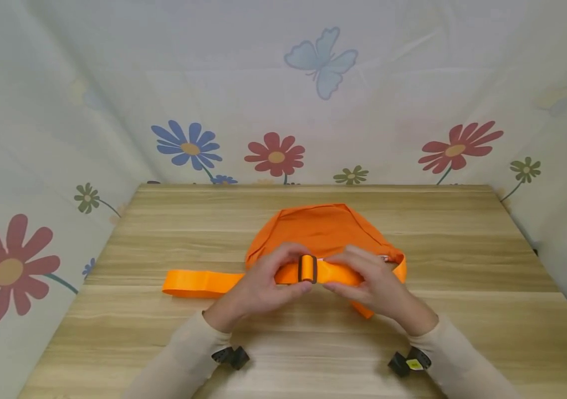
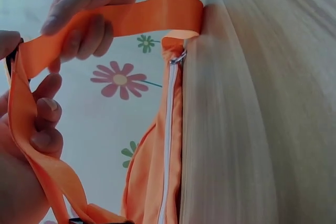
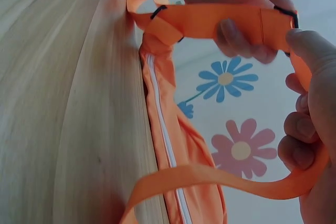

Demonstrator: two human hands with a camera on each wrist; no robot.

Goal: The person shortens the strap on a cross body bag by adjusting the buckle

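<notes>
An orange fabric bag (image 1: pixel 313 227) lies on the table, its bright orange webbing strap (image 1: pixel 198 282) trailing to the left. In front of the bag, my left hand (image 1: pixel 268 282) grips the strap just left of a black strap slider (image 1: pixel 315 269), with the thumb at its lower edge. My right hand (image 1: pixel 383 285) pinches the strap on the slider's other side. The right wrist view shows the webbing threaded through the slider, raised above the table. A white zipper (image 2: pixel 169 114) with a metal pull runs along the bag's near edge.
The wood-grain table (image 1: pixel 163 343) carries the bag. Behind it and at both sides hangs a pale cloth (image 1: pixel 213 66) printed with flowers and a butterfly. Another black fitting (image 3: pixel 158 11) sits on the strap near the bag's end.
</notes>
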